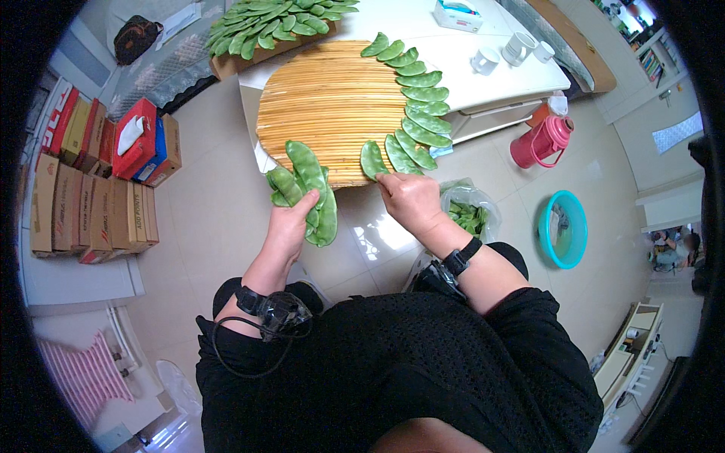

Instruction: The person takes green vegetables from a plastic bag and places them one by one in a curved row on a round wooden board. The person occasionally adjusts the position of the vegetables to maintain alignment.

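Observation:
A round tray of thin bamboo or reed strips [328, 96] lies on the near left part of the white table. Flat green bean pods [426, 94] overlap in a curved row along its right rim. My left hand [291, 223] holds a bunch of flat green pods [308, 170] by the tray's near left edge, thumb on top. At the near edge, my right hand [409, 198] pinches the lower end of one pod [372, 158], which rests on the tray left of the row. Behind the tray, many pods [277, 20] are spread over a cardboard box or board [255, 59].
Below my right hand, a plastic bag [491, 206] of pods stands on the floor. Farther right are a pink thermos flask [541, 141] and a turquoise basin [583, 229]. White mugs [517, 50] and a tissue pack [457, 17] stand on the table [396, 17]. Boxes [96, 209] fill the left.

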A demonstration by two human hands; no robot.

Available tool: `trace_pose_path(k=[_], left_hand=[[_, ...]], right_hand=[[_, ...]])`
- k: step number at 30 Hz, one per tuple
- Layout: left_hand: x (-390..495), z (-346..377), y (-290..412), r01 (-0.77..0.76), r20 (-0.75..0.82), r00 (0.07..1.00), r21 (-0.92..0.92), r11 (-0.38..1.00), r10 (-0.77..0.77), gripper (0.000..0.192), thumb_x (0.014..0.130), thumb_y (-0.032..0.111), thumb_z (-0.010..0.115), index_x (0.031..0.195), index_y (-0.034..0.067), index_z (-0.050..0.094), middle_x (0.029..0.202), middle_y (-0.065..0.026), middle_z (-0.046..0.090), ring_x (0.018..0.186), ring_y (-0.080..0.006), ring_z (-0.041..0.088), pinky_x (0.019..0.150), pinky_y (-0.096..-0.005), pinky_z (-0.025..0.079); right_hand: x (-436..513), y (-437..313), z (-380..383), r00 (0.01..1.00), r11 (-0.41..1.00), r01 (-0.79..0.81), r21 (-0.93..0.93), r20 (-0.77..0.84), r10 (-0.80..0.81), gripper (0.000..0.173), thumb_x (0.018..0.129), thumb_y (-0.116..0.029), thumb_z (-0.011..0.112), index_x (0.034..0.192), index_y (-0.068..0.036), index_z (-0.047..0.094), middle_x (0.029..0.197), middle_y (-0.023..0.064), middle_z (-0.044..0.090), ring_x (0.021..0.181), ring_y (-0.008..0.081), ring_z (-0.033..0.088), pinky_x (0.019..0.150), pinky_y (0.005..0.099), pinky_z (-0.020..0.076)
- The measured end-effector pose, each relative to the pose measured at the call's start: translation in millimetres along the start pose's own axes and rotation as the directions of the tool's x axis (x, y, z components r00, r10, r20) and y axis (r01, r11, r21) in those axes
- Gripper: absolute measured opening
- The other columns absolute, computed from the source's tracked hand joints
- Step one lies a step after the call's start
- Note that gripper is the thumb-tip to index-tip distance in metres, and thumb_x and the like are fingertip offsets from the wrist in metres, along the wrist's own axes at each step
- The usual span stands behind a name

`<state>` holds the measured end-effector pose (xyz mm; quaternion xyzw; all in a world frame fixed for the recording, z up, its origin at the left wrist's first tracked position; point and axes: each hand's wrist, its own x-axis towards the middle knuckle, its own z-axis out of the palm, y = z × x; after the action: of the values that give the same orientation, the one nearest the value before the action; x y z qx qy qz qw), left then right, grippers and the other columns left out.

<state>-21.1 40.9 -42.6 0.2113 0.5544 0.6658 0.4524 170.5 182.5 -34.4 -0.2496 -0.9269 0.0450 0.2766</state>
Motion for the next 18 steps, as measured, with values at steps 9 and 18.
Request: trace_pose_path(k=[9,18], left_hand=[[-2,0,4,0.017,0.003,1.0,-0.009,1.0,-0.017,0.031,0.091,0.01,0.058,0.119,-0.001,0.051,0.098,-0.011,0.064,0.079,-0.0235,0.066,0.068,-0.0351,0.056],[-2,0,5,0.007,0.001,1.0,-0.018,1.0,-0.007,0.032,0.091,0.011,0.058,0.12,0.0,0.051,0.098,-0.0105,0.064,0.079,-0.0225,0.066,0.068,-0.0343,0.056]], right_hand=[[-5,3,3,0.993,0.995,-0.092,-0.048,0.075,0.095,0.006,0.075,-0.009,0.057,0.076,-0.009,0.063,0.064,0.0098,0.062,0.058,0.029,0.063,0.051,0.0401,0.0505],[-9,4,-4,0.975,0.983,-0.141,-0.12,0.157,0.159,0.008,0.079,-0.015,0.062,0.081,-0.011,0.069,0.066,0.0094,0.065,0.058,0.0287,0.064,0.052,0.0399,0.0512]])
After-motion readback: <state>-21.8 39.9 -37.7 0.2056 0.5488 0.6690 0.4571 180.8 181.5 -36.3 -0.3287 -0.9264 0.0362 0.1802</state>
